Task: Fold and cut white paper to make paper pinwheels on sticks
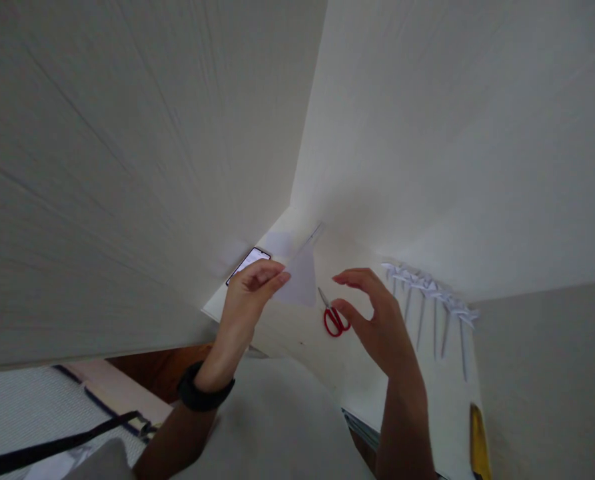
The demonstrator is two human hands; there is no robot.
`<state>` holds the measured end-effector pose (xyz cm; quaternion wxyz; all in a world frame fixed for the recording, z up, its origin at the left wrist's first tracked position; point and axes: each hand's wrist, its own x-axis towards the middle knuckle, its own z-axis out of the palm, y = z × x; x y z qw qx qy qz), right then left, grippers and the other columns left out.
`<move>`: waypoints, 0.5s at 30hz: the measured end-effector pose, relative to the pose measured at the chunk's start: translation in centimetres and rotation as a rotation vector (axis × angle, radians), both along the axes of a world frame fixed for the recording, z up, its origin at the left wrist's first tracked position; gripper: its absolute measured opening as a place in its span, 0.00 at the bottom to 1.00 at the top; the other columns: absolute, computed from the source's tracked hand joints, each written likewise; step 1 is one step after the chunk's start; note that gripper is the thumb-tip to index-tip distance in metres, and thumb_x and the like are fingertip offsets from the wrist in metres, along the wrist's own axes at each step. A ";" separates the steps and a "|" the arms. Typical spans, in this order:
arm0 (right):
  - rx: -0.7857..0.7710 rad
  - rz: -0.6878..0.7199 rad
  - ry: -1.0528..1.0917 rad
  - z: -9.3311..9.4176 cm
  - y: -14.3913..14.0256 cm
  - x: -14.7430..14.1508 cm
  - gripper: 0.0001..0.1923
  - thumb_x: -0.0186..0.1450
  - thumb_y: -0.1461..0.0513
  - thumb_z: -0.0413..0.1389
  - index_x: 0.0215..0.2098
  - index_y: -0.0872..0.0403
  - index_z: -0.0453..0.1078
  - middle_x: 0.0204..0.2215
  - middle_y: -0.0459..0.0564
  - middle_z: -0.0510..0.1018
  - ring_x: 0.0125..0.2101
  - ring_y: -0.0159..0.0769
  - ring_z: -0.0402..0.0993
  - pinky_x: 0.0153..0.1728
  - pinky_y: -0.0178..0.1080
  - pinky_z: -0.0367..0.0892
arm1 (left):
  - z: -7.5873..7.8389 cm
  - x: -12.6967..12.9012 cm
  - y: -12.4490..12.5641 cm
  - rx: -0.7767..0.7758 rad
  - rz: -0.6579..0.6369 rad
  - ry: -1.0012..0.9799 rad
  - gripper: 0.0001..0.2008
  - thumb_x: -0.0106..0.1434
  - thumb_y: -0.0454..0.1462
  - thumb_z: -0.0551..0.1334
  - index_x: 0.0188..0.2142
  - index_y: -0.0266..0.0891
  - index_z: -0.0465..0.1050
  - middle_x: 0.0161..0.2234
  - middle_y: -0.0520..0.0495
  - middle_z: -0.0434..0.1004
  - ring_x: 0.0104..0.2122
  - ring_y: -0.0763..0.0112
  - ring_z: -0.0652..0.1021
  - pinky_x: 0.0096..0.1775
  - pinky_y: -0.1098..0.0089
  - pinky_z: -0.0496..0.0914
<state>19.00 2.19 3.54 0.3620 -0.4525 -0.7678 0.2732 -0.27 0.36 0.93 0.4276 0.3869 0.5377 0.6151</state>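
My left hand (257,287) pinches the left edge of a white sheet of paper (301,280), folded into a triangle, between thumb and fingertips. Over the table to the right, my right hand (372,313) holds nothing, its thumb and fingers apart in a curve. Red-handled scissors (333,319) lie on the white table (297,333) just left of my right hand, whose thumb covers part of one handle. Beyond the paper, a clear ruler-like strip (316,233) points toward the wall corner; its lower part is hidden.
A phone (250,261) with a lit screen lies by the left wall. Several paper pinwheels on sticks (427,288) lie in a row along the right side. A yellow object (478,440) is at the lower right. White walls (402,133) meet behind the table.
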 end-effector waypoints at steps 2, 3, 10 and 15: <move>-0.076 0.062 0.018 -0.3 -0.2 -1.3 0.05 0.63 0.65 0.58 0.39 0.51 0.71 0.37 0.49 0.77 0.39 0.37 0.74 0.42 0.41 0.69 | -0.2 0.1 0.1 -0.020 0.011 -0.085 0.03 0.54 0.35 0.66 0.30 0.41 0.73 0.28 0.53 0.77 0.27 0.74 0.75 0.26 0.75 0.68; -0.100 0.075 0.029 -0.5 -0.2 -1.9 0.03 0.64 0.64 0.57 0.36 0.51 0.71 0.35 0.48 0.78 0.37 0.36 0.75 0.41 0.40 0.69 | -0.3 0.1 0.1 -0.023 0.014 -0.108 0.03 0.55 0.35 0.66 0.31 0.41 0.74 0.29 0.52 0.77 0.28 0.74 0.75 0.26 0.75 0.68; -0.174 -0.006 0.177 -0.8 -0.3 -3.3 0.05 0.64 0.63 0.56 0.29 0.52 0.71 0.26 0.46 0.77 0.29 0.34 0.74 0.33 0.36 0.69 | -0.7 0.5 -0.7 -0.025 -0.033 -0.077 0.12 0.62 0.38 0.63 0.46 0.45 0.72 0.41 0.48 0.76 0.32 0.73 0.77 0.30 0.74 0.71; -0.219 -0.093 0.290 -0.9 -0.5 -3.7 0.05 0.62 0.61 0.57 0.28 0.52 0.70 0.24 0.44 0.75 0.28 0.33 0.73 0.32 0.36 0.68 | -0.6 0.7 -1.1 0.062 -0.129 0.198 0.22 0.62 0.41 0.64 0.56 0.47 0.67 0.54 0.43 0.71 0.50 0.62 0.75 0.47 0.64 0.72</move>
